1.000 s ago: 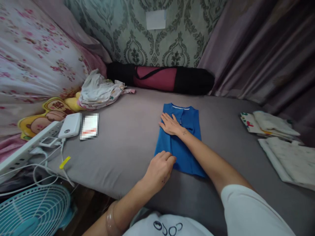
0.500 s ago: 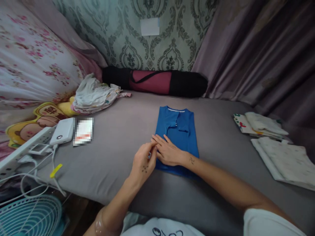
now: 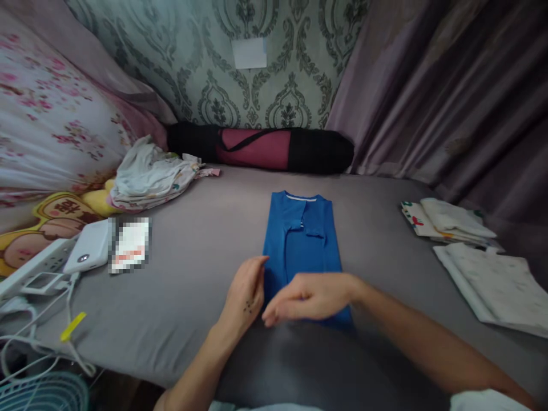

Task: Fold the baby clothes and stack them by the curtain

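Note:
A blue shirt [image 3: 302, 245] lies folded into a narrow strip on the grey bed sheet [image 3: 201, 285], collar toward the wall. My left hand [image 3: 246, 291] rests on its edge against the strip's near left corner, fingers together. My right hand [image 3: 312, 299] hovers palm down over the near hem, blurred, fingers loosely extended. Whether either hand pinches the cloth is hidden.
A black and maroon roll bag [image 3: 261, 149] lies along the wall. Crumpled pale clothes [image 3: 148, 177] sit at the left, folded pale cloths [image 3: 466, 245] at the right. A white power bank [image 3: 88, 254], power strip [image 3: 29, 268] and cables are at the left edge.
My right hand slid from the shirt's collar area down to its near hem. My left hand stayed near the near left corner. The view tilted slightly downward and right.

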The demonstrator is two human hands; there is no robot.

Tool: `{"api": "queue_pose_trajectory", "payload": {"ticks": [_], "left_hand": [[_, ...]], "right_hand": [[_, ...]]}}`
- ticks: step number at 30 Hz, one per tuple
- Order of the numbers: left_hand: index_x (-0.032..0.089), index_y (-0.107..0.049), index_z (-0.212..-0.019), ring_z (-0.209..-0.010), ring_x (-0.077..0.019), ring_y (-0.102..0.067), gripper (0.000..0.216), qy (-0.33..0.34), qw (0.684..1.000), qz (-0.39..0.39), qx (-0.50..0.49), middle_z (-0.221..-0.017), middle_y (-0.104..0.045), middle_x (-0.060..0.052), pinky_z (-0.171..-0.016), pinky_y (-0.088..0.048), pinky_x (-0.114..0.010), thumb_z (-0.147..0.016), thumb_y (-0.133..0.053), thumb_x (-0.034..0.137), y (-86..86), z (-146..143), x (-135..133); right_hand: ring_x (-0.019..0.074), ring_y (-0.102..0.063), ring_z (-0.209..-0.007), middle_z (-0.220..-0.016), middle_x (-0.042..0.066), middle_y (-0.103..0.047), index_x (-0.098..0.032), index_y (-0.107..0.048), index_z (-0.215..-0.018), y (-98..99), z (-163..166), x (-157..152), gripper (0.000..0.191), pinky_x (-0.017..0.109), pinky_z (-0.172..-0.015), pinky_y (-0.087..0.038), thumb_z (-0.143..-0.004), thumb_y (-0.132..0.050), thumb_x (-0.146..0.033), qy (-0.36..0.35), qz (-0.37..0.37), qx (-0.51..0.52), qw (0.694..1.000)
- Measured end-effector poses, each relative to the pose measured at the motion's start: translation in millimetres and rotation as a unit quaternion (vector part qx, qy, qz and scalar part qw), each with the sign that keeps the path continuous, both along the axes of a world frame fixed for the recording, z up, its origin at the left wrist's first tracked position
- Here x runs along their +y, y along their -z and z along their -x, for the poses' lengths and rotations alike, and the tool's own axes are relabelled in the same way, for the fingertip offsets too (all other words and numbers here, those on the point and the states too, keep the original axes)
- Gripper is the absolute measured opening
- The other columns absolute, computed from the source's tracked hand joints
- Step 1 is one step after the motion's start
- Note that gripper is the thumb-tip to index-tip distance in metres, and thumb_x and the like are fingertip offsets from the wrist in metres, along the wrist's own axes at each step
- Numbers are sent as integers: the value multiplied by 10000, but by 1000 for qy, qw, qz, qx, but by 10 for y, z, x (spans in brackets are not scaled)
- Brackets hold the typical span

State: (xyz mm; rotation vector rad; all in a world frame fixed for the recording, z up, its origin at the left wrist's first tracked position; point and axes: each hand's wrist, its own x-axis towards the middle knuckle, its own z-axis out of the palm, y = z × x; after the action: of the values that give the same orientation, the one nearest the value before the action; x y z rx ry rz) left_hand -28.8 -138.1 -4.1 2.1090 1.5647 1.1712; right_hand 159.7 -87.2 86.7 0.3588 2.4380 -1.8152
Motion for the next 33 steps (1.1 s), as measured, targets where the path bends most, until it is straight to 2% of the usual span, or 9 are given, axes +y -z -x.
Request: {"api": "queue_pose_trajectory", "payload": {"ticks": [2,3,5,7,10,16,25,28,33], "left_hand": [[178,-512,-1288,-1234,-216,-533,352,22,998,-14,64,-1280,-604,-127,-1025,-457,-426,-978,-359,244,33,-49,-10],[173,-493,-1320,-1295,-226,-479,372,31,994,-11,103,-1342,-565,-128,-1065,-420,-448,-982,-364,260,40,-77,-19],[166,-459,-1367,-1365,-241,-393,414,45,983,7,178,-1426,-492,-121,-1107,-365,-482,-989,-363,303,42,-127,-39],[164,-438,-1396,-1384,-252,-362,455,63,969,24,238,-1463,-446,-113,-1109,-357,-496,-991,-355,355,36,-158,-56],[170,-423,-1417,-1387,-264,-353,497,74,954,28,288,-1482,-413,-110,-1102,-361,-502,-987,-348,408,32,-167,-64],[191,-392,-1441,-1386,-266,-354,505,79,950,19,300,-1486,-407,-97,-1097,-362,-505,-983,-364,401,50,-150,-51],[172,-464,-1382,-1378,-238,-373,428,59,967,16,246,-1452,-462,-102,-1106,-368,-491,-988,-372,311,14,-119,-86],[156,-477,-1365,-1360,-234,-403,411,41,974,8,221,-1419,-501,-114,-1094,-387,-492,-987,-365,272,15,-110,-87],[179,-477,-1362,-1346,-244,-423,408,50,980,-1,194,-1412,-510,-112,-1087,-398,-497,-968,-418,267,69,-88,-84]], "right_hand": [[194,-664,-1021,-1123,118,-697,-112,-630,-1197,63,-6,378,511,329,-926,-497,-974,-355,-481,104,-19,24,994],[208,-647,-1059,-1145,122,-688,-122,-637,-1185,124,8,587,509,354,-956,-478,-974,-349,-485,195,-81,35,977],[226,-539,-1228,-1288,122,-615,-160,-583,-1283,284,66,999,491,413,-1067,-371,-996,-278,-416,356,-248,6,901],[244,-351,-1382,-1467,148,-432,-122,-469,-1397,462,149,1345,515,444,-1149,-221,-987,-296,-382,408,-363,-80,834],[255,-128,-1460,-1577,144,-185,-70,-302,-1484,697,275,1652,628,478,-1175,-59,-980,-268,-443,388,-435,-193,789],[250,-81,-1466,-1588,115,-161,-89,-222,-1514,947,382,1729,710,485,-1170,-11,-966,-169,-537,362,-443,-249,782],[226,-50,-1470,-1593,103,-133,-86,-198,-1519,852,231,1766,727,486,-1165,21,-964,-67,-536,375,-438,-227,785],[226,-54,-1470,-1590,110,-148,-53,-204,-1512,904,142,1743,719,455,-1172,15,-968,-104,-513,383,-455,-237,768],[236,-55,-1469,-1591,112,-148,-33,-193,-1511,974,112,1729,726,427,-1177,-45,-963,-125,-505,377,-426,-261,780]]}}
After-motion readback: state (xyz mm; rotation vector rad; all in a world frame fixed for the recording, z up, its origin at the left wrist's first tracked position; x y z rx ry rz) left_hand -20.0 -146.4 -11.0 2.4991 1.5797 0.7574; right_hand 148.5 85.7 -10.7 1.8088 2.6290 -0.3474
